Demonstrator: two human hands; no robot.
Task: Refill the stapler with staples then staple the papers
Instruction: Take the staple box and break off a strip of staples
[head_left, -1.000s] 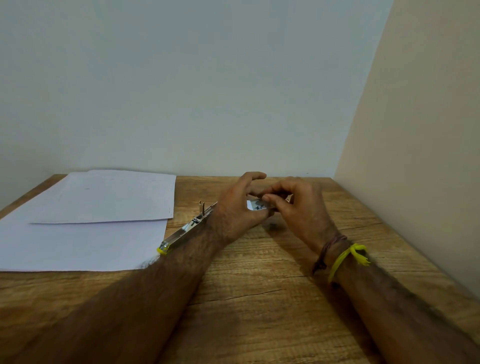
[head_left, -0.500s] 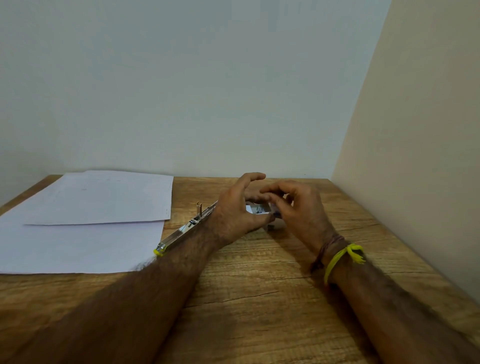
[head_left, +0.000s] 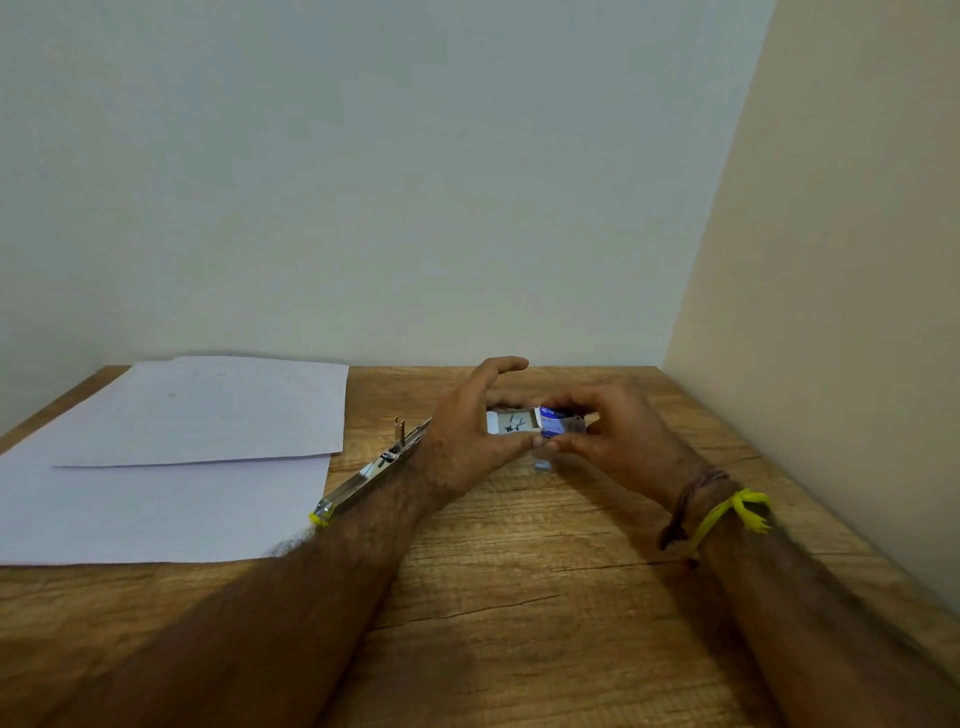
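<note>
A small staple box (head_left: 535, 422) is held just above the wooden table (head_left: 519, 571) between both hands. Its white inner tray is slid out to the left and holds loose staples. My left hand (head_left: 467, 441) pinches the tray end; my right hand (head_left: 608, 436) grips the blue sleeve. The metal stapler (head_left: 369, 475) with a yellow tip lies opened flat on the table, partly hidden behind my left wrist. Two white papers (head_left: 182, 452) lie overlapped at the left. A small grey piece (head_left: 543, 464) rests on the table under the box.
A pale wall runs along the table's back edge and a beige wall along its right side. My right wrist wears a yellow thread and a brown thread (head_left: 717, 512).
The inner tray has slid out of the blue sleeve to the left, and its staples show. Both hands stay in the same spot.
</note>
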